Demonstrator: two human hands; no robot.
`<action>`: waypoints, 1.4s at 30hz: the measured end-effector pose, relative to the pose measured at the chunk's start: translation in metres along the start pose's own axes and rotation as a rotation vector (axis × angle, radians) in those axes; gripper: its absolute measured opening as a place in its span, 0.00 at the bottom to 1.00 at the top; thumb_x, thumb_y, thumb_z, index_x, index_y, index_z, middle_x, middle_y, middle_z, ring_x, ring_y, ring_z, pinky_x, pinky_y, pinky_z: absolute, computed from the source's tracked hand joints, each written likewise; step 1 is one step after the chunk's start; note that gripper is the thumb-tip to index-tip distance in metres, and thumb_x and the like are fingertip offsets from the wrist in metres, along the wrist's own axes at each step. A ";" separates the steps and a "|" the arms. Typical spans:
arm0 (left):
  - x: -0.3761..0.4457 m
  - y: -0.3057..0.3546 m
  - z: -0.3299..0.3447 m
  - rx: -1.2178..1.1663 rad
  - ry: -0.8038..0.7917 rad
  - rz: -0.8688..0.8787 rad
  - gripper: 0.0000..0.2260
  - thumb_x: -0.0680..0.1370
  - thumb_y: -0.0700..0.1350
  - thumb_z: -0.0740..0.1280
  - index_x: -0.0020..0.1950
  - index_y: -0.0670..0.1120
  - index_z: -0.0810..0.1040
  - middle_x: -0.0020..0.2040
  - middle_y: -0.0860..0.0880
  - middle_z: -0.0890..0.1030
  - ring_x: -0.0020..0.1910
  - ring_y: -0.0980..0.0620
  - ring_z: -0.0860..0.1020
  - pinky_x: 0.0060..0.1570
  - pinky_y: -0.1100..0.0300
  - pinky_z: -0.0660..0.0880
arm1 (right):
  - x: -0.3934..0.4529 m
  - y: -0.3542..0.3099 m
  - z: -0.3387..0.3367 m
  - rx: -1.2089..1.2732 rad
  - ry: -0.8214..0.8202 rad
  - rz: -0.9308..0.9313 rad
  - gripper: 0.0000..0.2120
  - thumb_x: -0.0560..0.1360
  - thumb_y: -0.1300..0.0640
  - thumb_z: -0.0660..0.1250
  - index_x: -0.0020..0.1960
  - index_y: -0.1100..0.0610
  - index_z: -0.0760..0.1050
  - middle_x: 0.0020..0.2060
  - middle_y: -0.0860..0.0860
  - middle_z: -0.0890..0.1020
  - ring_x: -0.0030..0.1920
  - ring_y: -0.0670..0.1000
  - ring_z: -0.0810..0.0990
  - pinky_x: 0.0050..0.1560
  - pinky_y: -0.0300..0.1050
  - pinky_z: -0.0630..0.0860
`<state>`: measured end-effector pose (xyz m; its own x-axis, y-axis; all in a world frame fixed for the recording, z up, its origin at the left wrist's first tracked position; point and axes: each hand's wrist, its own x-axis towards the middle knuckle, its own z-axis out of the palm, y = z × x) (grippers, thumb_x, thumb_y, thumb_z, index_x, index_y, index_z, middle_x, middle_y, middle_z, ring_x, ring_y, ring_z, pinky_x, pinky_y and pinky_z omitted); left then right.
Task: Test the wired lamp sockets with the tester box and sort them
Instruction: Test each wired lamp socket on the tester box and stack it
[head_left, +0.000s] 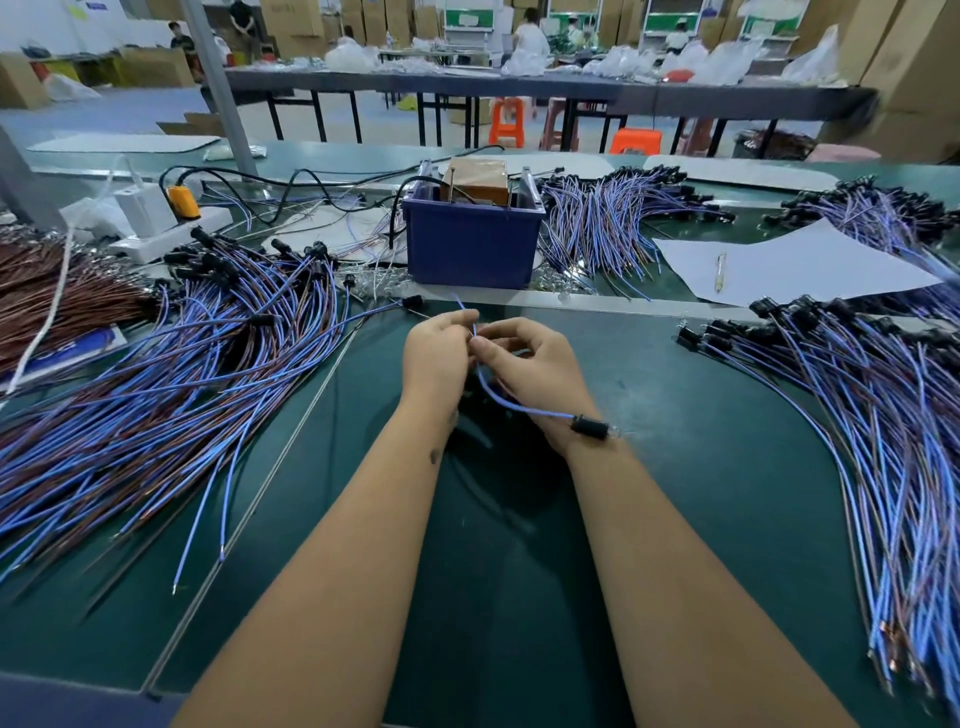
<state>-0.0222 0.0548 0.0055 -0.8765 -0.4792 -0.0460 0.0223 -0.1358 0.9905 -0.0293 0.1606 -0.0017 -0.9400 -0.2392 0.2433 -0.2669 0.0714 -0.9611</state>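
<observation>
My left hand (436, 358) and my right hand (535, 374) meet over the green mat in the middle, both pinching the blue wires of one lamp socket lead. The lead curves down under my right hand, and its black socket (589, 428) with a small clear bulb hangs by my right wrist. The wire ends poke up between my fingertips. The tester, a brown box with metal rods, sits in a blue bin (470, 241) just beyond my hands.
A big heap of blue and brown wired sockets (171, 384) lies at the left, another (872, 415) at the right, more (608, 223) behind the bin. A white paper with a pen (720, 271) lies at the back right. A power strip (166, 234) is at the back left.
</observation>
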 end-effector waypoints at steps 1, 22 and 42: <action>0.000 0.003 0.000 -0.121 0.011 -0.053 0.14 0.75 0.29 0.56 0.48 0.40 0.80 0.39 0.44 0.82 0.40 0.44 0.81 0.46 0.54 0.79 | 0.000 0.001 0.003 -0.064 -0.004 -0.036 0.06 0.72 0.59 0.75 0.41 0.50 0.79 0.30 0.42 0.80 0.30 0.37 0.74 0.36 0.33 0.71; -0.003 -0.003 -0.012 0.258 -0.349 0.192 0.44 0.76 0.31 0.66 0.80 0.51 0.40 0.49 0.56 0.84 0.29 0.62 0.74 0.32 0.70 0.71 | 0.003 0.003 -0.004 -0.042 0.265 0.094 0.08 0.78 0.53 0.67 0.44 0.58 0.76 0.34 0.47 0.76 0.38 0.49 0.75 0.48 0.52 0.78; -0.008 -0.005 -0.009 0.537 -0.276 0.493 0.10 0.77 0.38 0.68 0.55 0.47 0.82 0.48 0.55 0.84 0.49 0.59 0.81 0.55 0.57 0.77 | 0.004 0.007 -0.005 -0.117 0.228 0.079 0.07 0.77 0.62 0.66 0.41 0.54 0.75 0.32 0.48 0.76 0.34 0.48 0.73 0.39 0.47 0.72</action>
<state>-0.0108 0.0515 -0.0005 -0.9154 -0.1321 0.3803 0.2666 0.5091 0.8184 -0.0355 0.1647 -0.0066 -0.9790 -0.0048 0.2038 -0.2008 0.1956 -0.9599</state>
